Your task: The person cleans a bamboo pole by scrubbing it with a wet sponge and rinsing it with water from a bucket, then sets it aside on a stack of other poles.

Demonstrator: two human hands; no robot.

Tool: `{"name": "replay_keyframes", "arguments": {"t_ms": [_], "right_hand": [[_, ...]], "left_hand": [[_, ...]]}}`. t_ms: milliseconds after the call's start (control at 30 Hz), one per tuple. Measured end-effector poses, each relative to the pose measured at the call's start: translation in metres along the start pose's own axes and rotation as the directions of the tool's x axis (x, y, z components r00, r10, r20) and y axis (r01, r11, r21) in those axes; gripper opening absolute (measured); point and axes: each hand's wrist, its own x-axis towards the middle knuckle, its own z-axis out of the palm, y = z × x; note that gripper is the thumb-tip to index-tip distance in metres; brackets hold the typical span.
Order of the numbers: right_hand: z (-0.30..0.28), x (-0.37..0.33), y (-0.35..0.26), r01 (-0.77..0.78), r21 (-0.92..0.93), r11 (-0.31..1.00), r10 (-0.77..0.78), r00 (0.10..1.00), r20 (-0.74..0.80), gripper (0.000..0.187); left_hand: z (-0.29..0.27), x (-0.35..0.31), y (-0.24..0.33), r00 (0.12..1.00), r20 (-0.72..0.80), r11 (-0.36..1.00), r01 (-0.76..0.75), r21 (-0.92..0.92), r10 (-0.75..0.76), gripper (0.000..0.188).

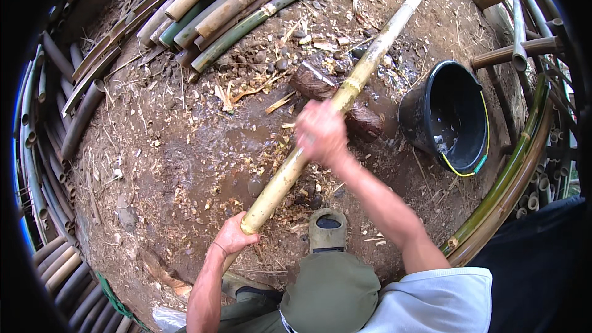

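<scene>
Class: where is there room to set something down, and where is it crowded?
Crowded: the upper bamboo stack, and around the log beneath the pole. Roomiest patch: chip-strewn ground between the left bamboo pile and the left hand. Smaller patch: between the pole's far end and black bucket.

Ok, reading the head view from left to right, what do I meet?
Bamboo poles along the left rim → left hand on the pale bamboo pole → right hand, farther up that pole → black bucket.
</scene>
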Motion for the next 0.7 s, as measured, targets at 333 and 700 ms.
{"name": "replay_keyframes", "arguments": {"t_ms": [333, 700], "right_hand": [[-0.036, 0.059, 0.135, -0.004, -0.008, 1.0, 0.003, 0.994, -0.109, 0.003], [-0.029, -0.072, -0.159, 0.167, 0.542, 0.823, -0.215, 0.976, 0.026, 0.014]], "left_hand": [[0.001, 0.001, 0.007, 0.998, -0.065, 0.993, 0.014, 0.121, -0.007, 0.052], [0.033, -0.004, 0.004, 0.975, -0.187, 0.934, 0.173, 0.313, -0.118, 0.051]]}}
